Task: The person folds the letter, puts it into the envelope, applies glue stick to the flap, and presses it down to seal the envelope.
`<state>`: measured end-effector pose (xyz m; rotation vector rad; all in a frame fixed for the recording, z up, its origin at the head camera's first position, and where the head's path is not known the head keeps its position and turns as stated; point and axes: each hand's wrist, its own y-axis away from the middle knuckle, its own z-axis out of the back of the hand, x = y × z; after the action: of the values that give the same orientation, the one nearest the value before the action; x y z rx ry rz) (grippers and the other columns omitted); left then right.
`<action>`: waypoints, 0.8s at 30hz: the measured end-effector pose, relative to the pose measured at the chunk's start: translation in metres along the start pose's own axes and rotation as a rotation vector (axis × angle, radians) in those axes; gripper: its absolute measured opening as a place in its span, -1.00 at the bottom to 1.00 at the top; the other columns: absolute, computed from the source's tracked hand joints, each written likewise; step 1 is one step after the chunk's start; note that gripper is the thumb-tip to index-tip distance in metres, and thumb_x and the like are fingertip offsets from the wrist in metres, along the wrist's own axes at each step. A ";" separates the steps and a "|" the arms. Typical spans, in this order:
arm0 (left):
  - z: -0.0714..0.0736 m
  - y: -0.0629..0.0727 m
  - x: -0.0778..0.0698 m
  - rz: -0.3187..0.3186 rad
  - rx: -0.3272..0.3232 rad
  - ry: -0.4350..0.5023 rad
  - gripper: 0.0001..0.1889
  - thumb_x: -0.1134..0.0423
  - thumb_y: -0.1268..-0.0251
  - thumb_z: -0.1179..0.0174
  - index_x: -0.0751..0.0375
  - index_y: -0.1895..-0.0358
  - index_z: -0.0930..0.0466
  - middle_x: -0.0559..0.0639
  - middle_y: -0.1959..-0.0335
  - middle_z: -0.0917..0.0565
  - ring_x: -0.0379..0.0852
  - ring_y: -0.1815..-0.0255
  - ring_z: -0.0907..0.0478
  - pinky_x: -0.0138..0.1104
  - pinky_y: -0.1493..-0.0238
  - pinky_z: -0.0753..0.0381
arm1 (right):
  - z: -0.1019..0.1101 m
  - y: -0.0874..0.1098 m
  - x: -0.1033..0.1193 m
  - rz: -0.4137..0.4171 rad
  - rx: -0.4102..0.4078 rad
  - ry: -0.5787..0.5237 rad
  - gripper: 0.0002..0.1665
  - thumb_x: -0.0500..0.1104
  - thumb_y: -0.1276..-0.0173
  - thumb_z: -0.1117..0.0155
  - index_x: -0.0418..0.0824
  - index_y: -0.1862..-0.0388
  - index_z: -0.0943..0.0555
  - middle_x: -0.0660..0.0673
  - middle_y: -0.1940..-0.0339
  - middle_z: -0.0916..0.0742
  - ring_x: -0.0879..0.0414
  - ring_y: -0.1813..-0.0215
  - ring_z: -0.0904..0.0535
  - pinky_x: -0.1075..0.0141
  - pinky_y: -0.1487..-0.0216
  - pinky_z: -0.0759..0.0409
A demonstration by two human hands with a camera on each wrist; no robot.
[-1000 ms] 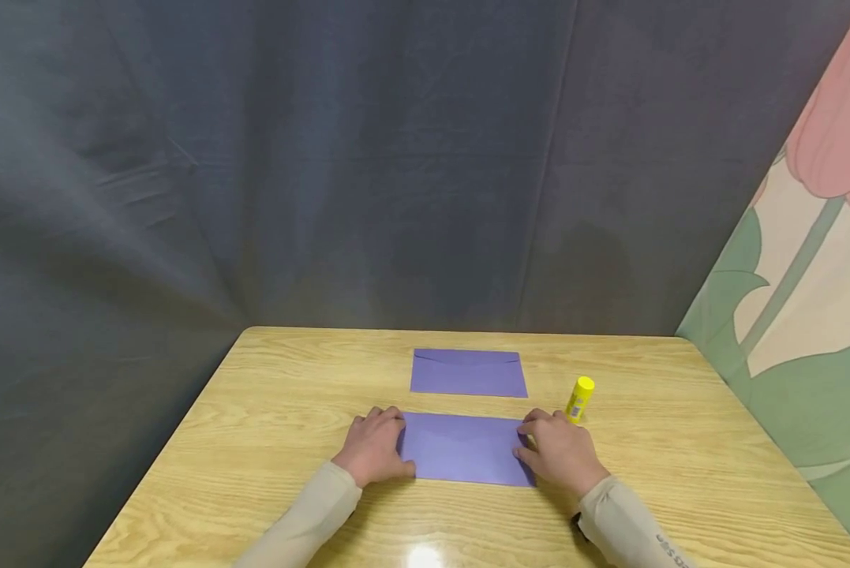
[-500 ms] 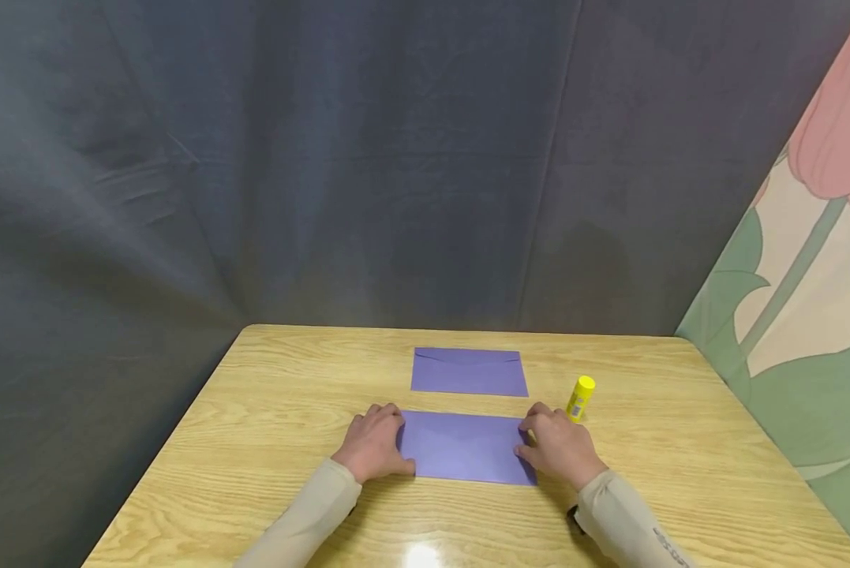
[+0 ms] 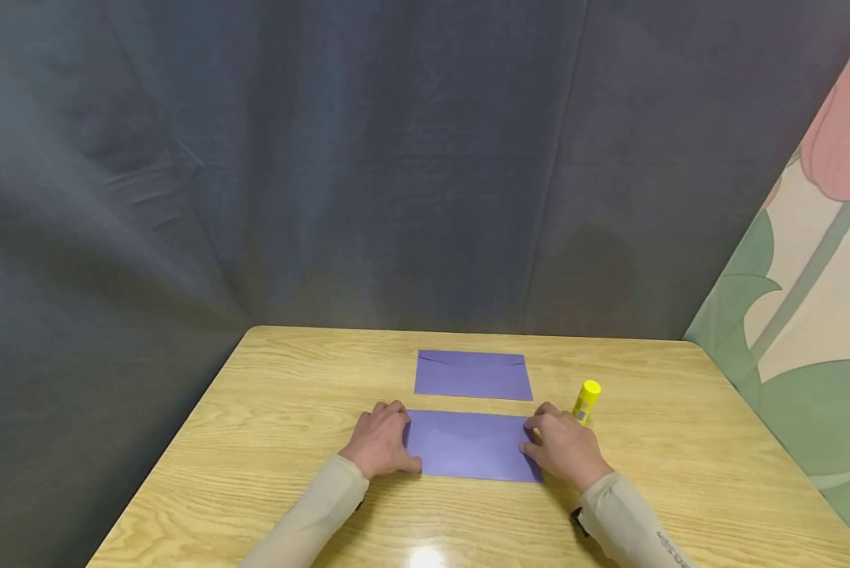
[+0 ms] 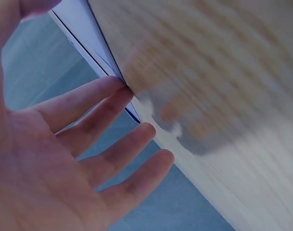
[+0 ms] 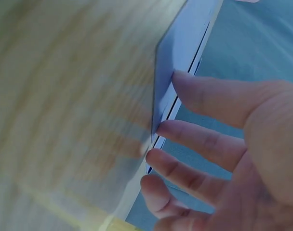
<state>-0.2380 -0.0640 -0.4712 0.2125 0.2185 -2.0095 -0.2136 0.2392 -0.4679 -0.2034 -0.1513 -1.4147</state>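
Observation:
A purple envelope (image 3: 470, 446) lies flat on the wooden table, its plain side up. At its left end is my left hand (image 3: 382, 442), fingertips touching the short edge and thumb by the near corner. In the left wrist view those fingers (image 4: 137, 185) are spread and nearly straight beside the envelope (image 4: 81, 26). My right hand (image 3: 565, 446) touches the opposite end. The right wrist view has its thumb (image 5: 209, 96) resting on the envelope (image 5: 187, 41) and a fingertip at the edge. Behind lies a second purple envelope (image 3: 473, 379), showing a flap line.
A yellow glue stick (image 3: 586, 401) stands just beyond my right hand, partly hidden by it. The table (image 3: 290, 379) backs onto a dark curtain (image 3: 396, 197). A flower-patterned panel (image 3: 815, 315) borders the right side.
Both hands keep the same hold at the ends of the front envelope. The whole head view has shifted slightly; otherwise little differs.

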 end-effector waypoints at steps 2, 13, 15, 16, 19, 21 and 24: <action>0.001 -0.001 0.000 -0.005 0.001 -0.002 -0.28 -0.08 0.29 -0.50 0.35 -0.01 -0.67 0.04 -0.03 -0.62 0.10 -0.04 -0.52 0.04 -0.02 -0.55 | 0.000 0.001 -0.001 0.001 -0.012 -0.006 -0.58 -0.03 -0.11 -0.58 -0.23 0.10 -0.77 -0.21 0.03 -0.67 -0.08 0.17 -0.64 0.03 0.37 -0.64; 0.007 0.000 -0.005 -0.014 0.039 0.063 -0.25 0.11 0.19 -0.52 0.37 -0.18 -0.57 0.14 -0.06 -0.57 0.13 -0.05 -0.49 0.04 -0.05 -0.56 | 0.000 0.003 -0.001 -0.016 -0.006 -0.062 -0.57 -0.04 -0.13 -0.57 -0.20 0.10 -0.66 -0.14 0.20 -0.61 0.07 0.34 -0.53 0.12 0.45 -0.58; 0.005 0.000 -0.006 -0.045 0.047 0.060 -0.29 0.14 0.14 -0.48 0.33 -0.21 -0.57 0.14 -0.13 -0.56 0.14 -0.12 -0.48 0.06 -0.08 -0.55 | -0.001 0.004 0.000 0.020 -0.008 -0.064 -0.56 -0.09 -0.15 -0.56 -0.20 0.02 -0.67 -0.16 0.12 -0.62 0.06 0.28 -0.57 0.12 0.40 -0.61; 0.003 0.001 -0.007 -0.061 0.057 0.061 -0.31 0.17 0.10 -0.45 0.30 -0.22 -0.57 0.14 -0.17 -0.55 0.15 -0.16 -0.47 0.07 -0.11 -0.53 | -0.002 0.004 0.000 0.053 -0.012 -0.063 -0.56 -0.13 -0.16 -0.55 -0.19 -0.01 -0.68 -0.16 0.09 -0.63 0.06 0.25 -0.59 0.13 0.38 -0.62; -0.001 0.000 -0.012 -0.096 0.081 0.038 -0.36 0.22 0.02 -0.37 0.20 -0.26 -0.58 0.15 -0.27 -0.51 0.16 -0.27 -0.42 0.09 -0.17 -0.49 | -0.005 0.004 0.007 0.170 -0.032 -0.051 -0.57 -0.33 -0.17 -0.47 -0.17 -0.07 -0.71 -0.17 0.04 -0.63 0.05 0.22 -0.62 0.22 0.38 -0.61; -0.004 -0.001 -0.019 -0.110 0.100 0.008 -0.38 0.27 -0.01 -0.35 0.13 -0.28 -0.57 0.14 -0.32 -0.48 0.16 -0.33 -0.39 0.11 -0.23 -0.45 | -0.007 0.002 0.015 0.250 -0.044 -0.039 -0.52 -0.47 -0.13 -0.38 -0.16 -0.05 -0.74 -0.17 0.05 -0.63 0.04 0.23 -0.63 0.26 0.40 -0.59; -0.008 -0.004 -0.032 -0.142 0.111 -0.059 -0.37 0.29 -0.07 -0.39 0.08 -0.32 -0.55 0.13 -0.35 -0.45 0.16 -0.37 -0.37 0.11 -0.30 -0.42 | -0.011 -0.003 0.030 0.330 -0.036 -0.025 -0.46 -0.53 -0.10 -0.28 -0.14 -0.02 -0.76 -0.19 0.04 -0.62 0.00 0.23 -0.64 0.23 0.44 -0.58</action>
<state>-0.2274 -0.0320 -0.4708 0.2123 0.0870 -2.1686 -0.2117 0.2069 -0.4719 -0.2631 -0.1075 -1.0870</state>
